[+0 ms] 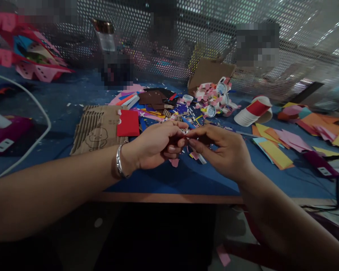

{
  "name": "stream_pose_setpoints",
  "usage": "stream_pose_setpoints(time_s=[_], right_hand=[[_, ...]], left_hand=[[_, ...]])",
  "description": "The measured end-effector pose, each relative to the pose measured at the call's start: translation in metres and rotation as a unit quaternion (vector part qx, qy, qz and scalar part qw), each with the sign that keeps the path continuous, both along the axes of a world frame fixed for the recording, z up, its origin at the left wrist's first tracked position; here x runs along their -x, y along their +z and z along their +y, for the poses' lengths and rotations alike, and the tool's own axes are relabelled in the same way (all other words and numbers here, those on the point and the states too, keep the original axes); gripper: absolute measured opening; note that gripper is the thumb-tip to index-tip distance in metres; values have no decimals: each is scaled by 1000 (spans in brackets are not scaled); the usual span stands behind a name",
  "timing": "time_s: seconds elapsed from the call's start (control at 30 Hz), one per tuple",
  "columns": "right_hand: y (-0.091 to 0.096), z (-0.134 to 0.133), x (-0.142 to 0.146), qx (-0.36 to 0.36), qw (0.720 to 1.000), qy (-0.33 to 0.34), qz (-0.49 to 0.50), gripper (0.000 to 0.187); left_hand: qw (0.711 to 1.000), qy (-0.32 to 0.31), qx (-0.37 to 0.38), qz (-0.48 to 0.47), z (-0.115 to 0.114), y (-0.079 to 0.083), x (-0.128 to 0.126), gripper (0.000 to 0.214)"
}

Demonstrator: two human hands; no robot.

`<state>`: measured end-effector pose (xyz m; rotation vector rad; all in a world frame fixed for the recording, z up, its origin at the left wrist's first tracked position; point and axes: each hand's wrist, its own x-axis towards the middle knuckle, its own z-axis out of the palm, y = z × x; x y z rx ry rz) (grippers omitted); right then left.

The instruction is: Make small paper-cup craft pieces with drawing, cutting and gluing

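Observation:
My left hand (166, 143), with a silver bracelet (118, 160) at the wrist, is closed in a pinch above the front part of the blue table. Its fingertips meet those of my right hand (219, 146), which is pinched too. Between them shows a tiny whitish piece (186, 132), too small and too covered by the fingers to name. Just behind the hands lie paper scraps (183, 113) in many colours. Left of my left hand, a red paper piece (128, 123) rests on a corrugated cardboard sheet (98, 130) with a drawing on it.
White paper cups with a red band (255, 110) lie on their side at the right, near coloured paper sheets (281, 150). Purple power strips (322, 163) and a white cable (46, 113) occupy the sides. A perforated metal screen (147, 45) stands behind the table.

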<state>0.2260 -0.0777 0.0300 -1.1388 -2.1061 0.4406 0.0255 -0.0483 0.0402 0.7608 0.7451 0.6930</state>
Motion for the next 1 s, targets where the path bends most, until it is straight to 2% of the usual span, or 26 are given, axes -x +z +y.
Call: stream_pose_setpoints(time_s=[0.13, 0.23, 0.27, 0.33, 0.4, 0.47, 0.53, 0.7, 0.77, 0.87, 0.93, 1.0], right_hand=[[0, 3, -1, -8, 1000, 8, -10, 15], [3, 6, 0, -4, 1000, 4, -26, 15], [5, 7, 0, -3, 1000, 1, -29, 15], [8, 9, -1, 5, 999, -4, -32, 14], [10, 12, -3, 22, 999, -5, -26, 14], [11, 16, -6, 50, 999, 5, -17, 16], [12, 21, -10, 85, 996, 21, -2, 17], [13, 34, -16, 228, 970, 65, 54, 18], [15, 38, -19, 263, 958, 89, 66, 22], [15, 47, -26, 234, 966, 76, 75, 25], [13, 56, -34, 191, 978, 24, 77, 24], [7, 66, -44, 147, 987, -32, 56, 22]], left_hand=[[998, -5, -38, 48, -5, -5, -2, 17], [981, 26, -150, 117, -8, -12, 0, 7], [964, 31, -227, 135, -8, -14, 2, 7], [926, 35, -346, 146, -5, -19, 7, 20], [885, 36, -428, 178, 0, -23, 12, 19], [855, 30, -474, 210, 6, -24, 16, 9], [852, 10, -474, 222, 10, -24, 18, 4], [887, -64, -413, 196, 16, -24, 18, 7], [905, -94, -376, 173, 18, -26, 17, 7], [938, -112, -302, 131, 20, -29, 16, 14], [951, -77, -276, 116, 22, -30, 16, 17], [956, -16, -271, 115, 25, -29, 15, 19]])
